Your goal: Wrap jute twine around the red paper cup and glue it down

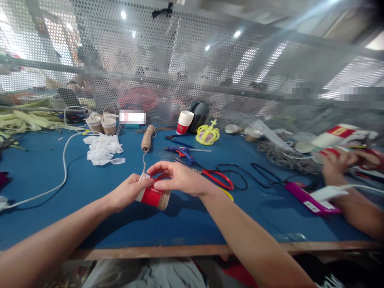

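A red and white paper cup (151, 196) lies tilted above the blue table, its right end wrapped in brown twine. My left hand (127, 192) is closed round the cup's left end, thumb on top. My right hand (175, 179) has its thumb and fingers brought together at the cup's upper side, near the twine; its fingertips are partly hidden. A strand of twine runs up from the cup to a twine spool (147, 138) lying just beyond my hands.
Behind are a blue glue gun (183, 153), red-handled scissors (218, 179), a yellow crown (207, 134), stacked cups (184, 122) and white gloves (103, 149). A purple power strip (310, 199) and a person's hand (336, 162) are at right. A white cable (64, 160) crosses the left.
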Demonstrator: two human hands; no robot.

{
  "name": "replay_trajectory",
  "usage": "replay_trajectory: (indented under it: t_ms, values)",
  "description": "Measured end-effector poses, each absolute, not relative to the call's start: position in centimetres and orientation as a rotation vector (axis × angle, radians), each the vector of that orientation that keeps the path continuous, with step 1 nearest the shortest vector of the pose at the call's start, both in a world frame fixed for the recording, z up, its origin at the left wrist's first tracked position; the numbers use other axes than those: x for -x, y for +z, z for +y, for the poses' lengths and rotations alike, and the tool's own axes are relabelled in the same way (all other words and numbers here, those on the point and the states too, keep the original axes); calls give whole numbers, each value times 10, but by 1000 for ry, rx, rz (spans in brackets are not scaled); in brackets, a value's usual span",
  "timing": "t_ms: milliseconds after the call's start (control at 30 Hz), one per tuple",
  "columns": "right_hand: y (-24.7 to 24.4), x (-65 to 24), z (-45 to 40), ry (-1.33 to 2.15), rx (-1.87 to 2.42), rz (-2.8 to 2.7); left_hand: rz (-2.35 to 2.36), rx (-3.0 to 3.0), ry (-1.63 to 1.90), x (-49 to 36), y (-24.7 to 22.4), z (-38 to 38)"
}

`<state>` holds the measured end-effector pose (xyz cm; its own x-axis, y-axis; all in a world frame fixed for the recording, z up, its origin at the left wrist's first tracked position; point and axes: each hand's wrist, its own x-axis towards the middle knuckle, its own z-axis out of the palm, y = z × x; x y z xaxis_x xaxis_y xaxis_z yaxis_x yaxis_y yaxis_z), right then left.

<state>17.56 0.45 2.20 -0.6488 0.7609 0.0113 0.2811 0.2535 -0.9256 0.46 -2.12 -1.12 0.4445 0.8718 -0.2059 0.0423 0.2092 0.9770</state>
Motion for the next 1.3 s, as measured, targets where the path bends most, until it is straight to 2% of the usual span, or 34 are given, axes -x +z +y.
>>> replay_trajectory:
  t_ms: [67, 133, 233, 400, 700, 1067, 1200, 1300]
  values:
    - [29, -187, 22, 1094, 1178, -2079, 974, -1231, 742, -5, -10, -21]
    - [32, -201, 45, 559, 1680, -2035, 1001, -1241, 782, -5, -10, -21]
    - [22, -222, 81, 366, 2017, -1935, 1050, -1294, 850, -3, -13, -17]
    - [-4, -238, 111, 407, 2264, -1957, 1117, -1558, 873, 2, -25, -9]
    - [-4, -244, 105, 614, 2225, -1906, 1159, -1454, 845, 2, -26, -4]
    - [27, -231, 60, 994, 1579, -1640, 1200, -1371, 876, 2, -19, -4]
    - [35, -224, 27, 1318, 1332, -1625, 1221, -1452, 892, 6, -22, -1]
    - [34, -220, 12, 1304, 1270, -1771, 1240, -1481, 901, 11, -26, 3]
